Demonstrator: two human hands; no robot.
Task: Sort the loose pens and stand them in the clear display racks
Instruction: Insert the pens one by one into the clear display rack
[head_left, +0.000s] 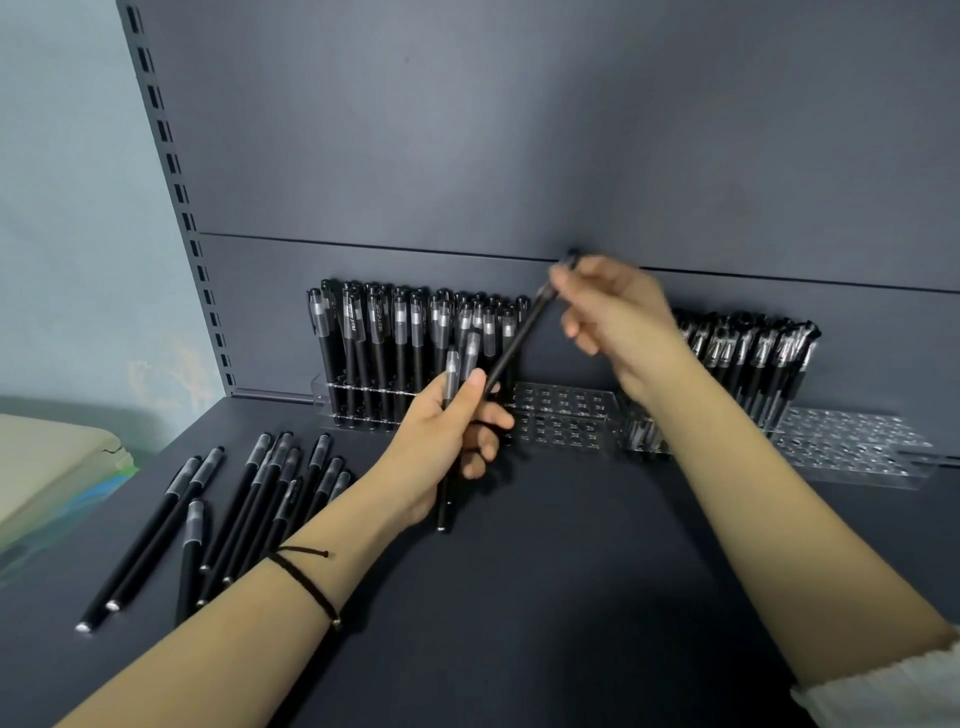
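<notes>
Along the back of the dark shelf (571, 571), two clear display racks are standing side by side against the rear panel. The left rack (561, 415) is carrying rows of upright pens (395, 332) across its left part, with open holes showing at its right end. The right rack (852, 447) is holding a second group of standing pens (753, 348) with shinier tops.

The left hand (452, 426) is gripping two capped pens (451, 371) upright in front of the left rack, with the fingers curling round the barrels and a tip poking out below the palm. The right hand (618, 317), slightly blurred, is pinching the upper end of a single pen (519, 338), which is slanting down and left until its lower end is meeting the left hand's fingers.

The loose pens (260, 499) are lying fanned out on the shelf to the left. They are slim, with matte black barrels, frosted translucent caps and pale ends. A dark cord bracelet (306, 582) is circling the left wrist.
</notes>
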